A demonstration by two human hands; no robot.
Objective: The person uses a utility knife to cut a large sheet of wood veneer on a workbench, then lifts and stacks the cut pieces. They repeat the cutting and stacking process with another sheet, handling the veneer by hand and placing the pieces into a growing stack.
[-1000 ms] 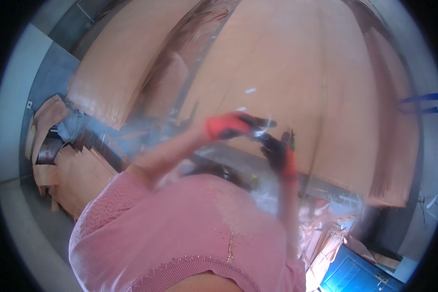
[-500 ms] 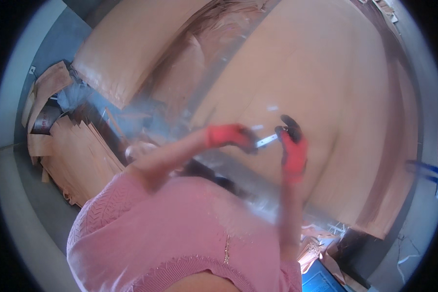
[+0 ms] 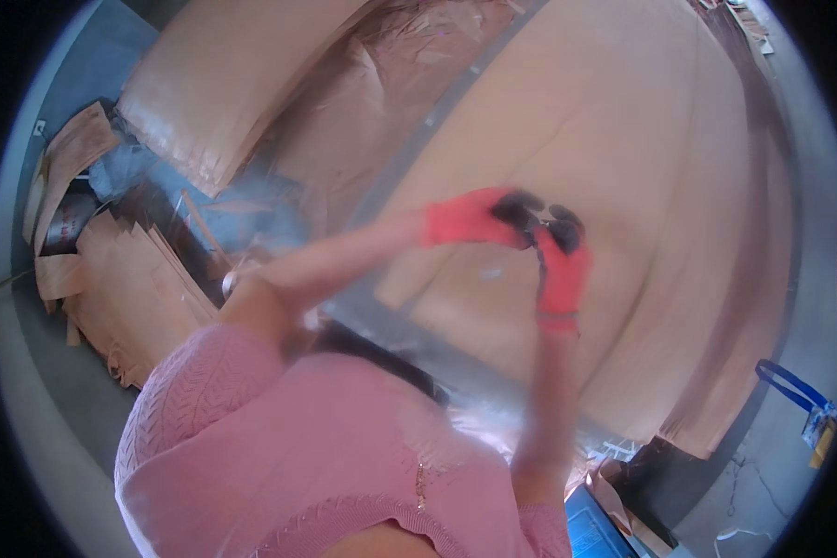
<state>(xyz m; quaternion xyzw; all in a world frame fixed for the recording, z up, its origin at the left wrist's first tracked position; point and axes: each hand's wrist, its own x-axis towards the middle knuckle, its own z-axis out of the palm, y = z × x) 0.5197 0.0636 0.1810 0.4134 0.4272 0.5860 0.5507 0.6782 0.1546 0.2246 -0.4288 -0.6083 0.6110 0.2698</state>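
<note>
My left hand [image 3: 482, 218] and my right hand [image 3: 562, 270] wear red gloves with black fingers. Their fingertips meet above a broad tan wood veneer sheet [image 3: 614, 158]. Both hands are closed in a pinch. A sliver of a narrow white strip [image 3: 540, 215] shows between the fingers; most of it is hidden. Slightly nearer to me, a small pale scrap [image 3: 490, 273] appears blurred against the veneer.
A second veneer stack [image 3: 242, 79] lies far left, with crumpled brown sheets [image 3: 381, 102] between. Broken veneer pieces [image 3: 135, 288] lean at the left. A blue container [image 3: 597, 525] stands near right, and a blue-handled item [image 3: 790, 389] lies at the right edge.
My left hand has moved right and away from me, up against my right hand. The white strip, stretched between them before, is now mostly covered by fingers. The view has shifted slightly.
</note>
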